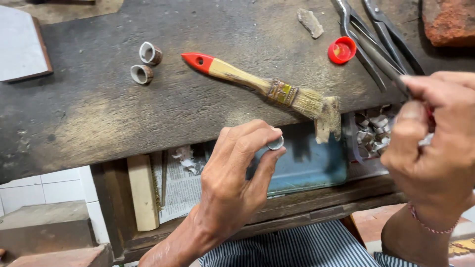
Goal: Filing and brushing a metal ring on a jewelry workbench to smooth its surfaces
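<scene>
The left hand (232, 173), at the centre of the frame, pinches a small silvery ring (276, 144) between thumb and fingertips above an open drawer (307, 168). At the right edge, the right hand (430, 143) is closed around a thin dark tool (376, 59). Above them on the dark workbench (99, 113) lie a red-handled paintbrush (262, 86), two short ring pieces (146, 63) at upper left, and a red cap (342, 50).

Left hand (237, 173) pinches a small ring (276, 143) beside a paintbrush (262, 86)

Flat wooden paintbrush (257, 84): red handle tip, tan shaft, brass-coloured ferrule, pale bristles. Small round plastic cap (342, 50): red. Worn wooden surface (99, 109): dark grey-brown. Cloth over the lap (297, 249): blue-white stripes.
</scene>
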